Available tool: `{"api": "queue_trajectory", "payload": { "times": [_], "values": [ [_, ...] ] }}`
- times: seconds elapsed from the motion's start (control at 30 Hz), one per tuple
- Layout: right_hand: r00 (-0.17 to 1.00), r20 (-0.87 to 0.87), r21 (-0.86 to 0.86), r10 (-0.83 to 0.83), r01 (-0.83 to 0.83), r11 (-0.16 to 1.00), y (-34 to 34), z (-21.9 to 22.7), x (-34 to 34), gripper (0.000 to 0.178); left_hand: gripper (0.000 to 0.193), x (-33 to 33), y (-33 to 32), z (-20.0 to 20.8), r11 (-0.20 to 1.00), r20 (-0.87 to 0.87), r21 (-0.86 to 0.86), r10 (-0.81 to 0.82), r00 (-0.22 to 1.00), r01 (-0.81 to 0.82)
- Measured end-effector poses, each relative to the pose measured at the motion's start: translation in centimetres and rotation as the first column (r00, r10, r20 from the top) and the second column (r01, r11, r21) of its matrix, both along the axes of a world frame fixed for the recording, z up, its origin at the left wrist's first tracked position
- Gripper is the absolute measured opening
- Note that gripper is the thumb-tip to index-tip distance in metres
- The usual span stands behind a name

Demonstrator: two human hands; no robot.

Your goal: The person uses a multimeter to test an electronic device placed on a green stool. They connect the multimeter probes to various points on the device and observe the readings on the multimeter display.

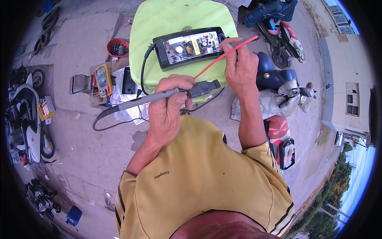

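My left hand [167,107] is closed round a grey test probe [143,100] and a black cable connector [205,88], the two held together in its fingers. The probe's dark lead loops down at its left end. In my right hand [240,65] a red test probe [244,42] is pinched at a slant, its thin red part reaching down toward the connector. Whether it touches the connector I cannot tell. Just beyond both hands, an opened black case with a circuit board [185,49] lies on a light green stool [147,20]. A black cable [144,71] leaves the case's left end.
Left of the stool are a yellow multimeter [103,81] and a red bowl [115,47] with small items. Parked scooters stand on the right [274,71] and a white one [34,119] at the far left, beside a yellow box [46,109].
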State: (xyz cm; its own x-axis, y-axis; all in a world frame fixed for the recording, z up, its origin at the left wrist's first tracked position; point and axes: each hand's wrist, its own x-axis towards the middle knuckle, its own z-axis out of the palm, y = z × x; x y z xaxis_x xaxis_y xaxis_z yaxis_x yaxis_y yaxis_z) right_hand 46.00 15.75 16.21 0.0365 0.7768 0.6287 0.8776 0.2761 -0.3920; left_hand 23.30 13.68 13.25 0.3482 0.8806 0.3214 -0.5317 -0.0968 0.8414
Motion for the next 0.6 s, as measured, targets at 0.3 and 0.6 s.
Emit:
{"api": "queue_trajectory", "payload": {
  "times": [0.3, 0.6],
  "values": [
    [0.944, -0.322, -0.053, -0.078, 0.064, 0.997, 0.4, 1.1, -1.1, 0.014, 0.021, -0.2, 0.2, -0.4, 1.000, -0.011, 0.020, 0.005, 1.000, -0.005],
    [0.949, -0.298, -0.113, -0.107, 0.076, 0.991, -1.5, -1.1, 1.6, 0.031, 0.017, 0.3, 0.6, 0.1, 0.997, -0.186, 0.057, -0.037, 0.982, 0.049]
  ]
}}
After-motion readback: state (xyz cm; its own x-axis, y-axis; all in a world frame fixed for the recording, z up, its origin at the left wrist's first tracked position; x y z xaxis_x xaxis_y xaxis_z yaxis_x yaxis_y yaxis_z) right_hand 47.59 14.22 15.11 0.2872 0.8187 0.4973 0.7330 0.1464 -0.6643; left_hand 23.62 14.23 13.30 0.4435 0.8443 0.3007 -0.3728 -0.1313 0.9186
